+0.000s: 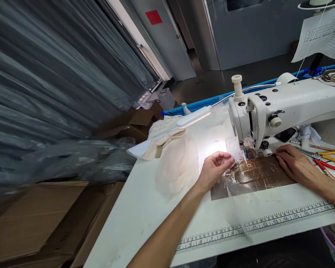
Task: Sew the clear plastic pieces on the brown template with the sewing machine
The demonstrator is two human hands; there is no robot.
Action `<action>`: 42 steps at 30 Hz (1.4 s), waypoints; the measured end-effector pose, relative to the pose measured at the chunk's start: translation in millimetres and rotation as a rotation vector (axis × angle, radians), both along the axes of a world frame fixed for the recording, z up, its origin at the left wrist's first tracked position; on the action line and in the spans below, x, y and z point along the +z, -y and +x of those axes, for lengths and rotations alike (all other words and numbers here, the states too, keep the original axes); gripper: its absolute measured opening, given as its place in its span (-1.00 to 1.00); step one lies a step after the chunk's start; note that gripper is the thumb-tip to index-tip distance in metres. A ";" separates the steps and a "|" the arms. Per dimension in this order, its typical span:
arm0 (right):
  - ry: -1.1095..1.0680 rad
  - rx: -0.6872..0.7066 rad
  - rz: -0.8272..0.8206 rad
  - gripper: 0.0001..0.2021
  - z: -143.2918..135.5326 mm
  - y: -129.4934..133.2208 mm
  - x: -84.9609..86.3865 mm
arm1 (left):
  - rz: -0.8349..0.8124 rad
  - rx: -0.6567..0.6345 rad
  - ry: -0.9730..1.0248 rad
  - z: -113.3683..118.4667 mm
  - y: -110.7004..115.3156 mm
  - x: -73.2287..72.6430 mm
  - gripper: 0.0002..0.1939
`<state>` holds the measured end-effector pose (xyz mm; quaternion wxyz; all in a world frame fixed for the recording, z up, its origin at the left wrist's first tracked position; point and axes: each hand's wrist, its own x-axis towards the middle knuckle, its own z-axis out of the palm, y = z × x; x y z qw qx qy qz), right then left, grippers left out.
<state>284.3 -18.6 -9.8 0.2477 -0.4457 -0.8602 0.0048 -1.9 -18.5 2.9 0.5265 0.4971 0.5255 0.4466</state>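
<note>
My left hand is closed in a pinch on a piece of sheer white fabric just left of the needle area. Small red marks show on the sheer material and on the brown plate of the white sewing machine. Clear film seems to cover the plate, which shines and looks scratched. To the right of the presser foot, my right hand rests on the plate's edge. Its fingers are bent and slightly apart, with nothing visible in them. The machine partly hides the stitching spot.
Pale fabric spreads on the white table to the left, under a lit lamp. Orange- and red-handled tools lie beyond my right hand. A printed ruler runs along the front edge. Cardboard boxes stand at left.
</note>
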 end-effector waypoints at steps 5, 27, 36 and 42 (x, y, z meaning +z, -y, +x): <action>-0.133 0.024 -0.024 -0.70 -5.2 3.4 5.7 | -0.018 0.002 0.043 1.3 -1.1 1.8 -0.33; -0.304 0.175 -0.514 -0.71 -60.6 12.5 30.5 | 0.271 -0.411 -0.427 1.9 20.8 -2.3 -0.27; -0.136 -0.120 -0.368 -0.77 -42.0 8.5 26.5 | 0.880 -0.257 -0.885 -19.6 23.7 32.7 -0.76; -0.178 0.077 -0.251 -0.71 -47.0 10.9 24.2 | 0.966 -0.344 -0.947 -11.7 57.0 44.8 -0.79</action>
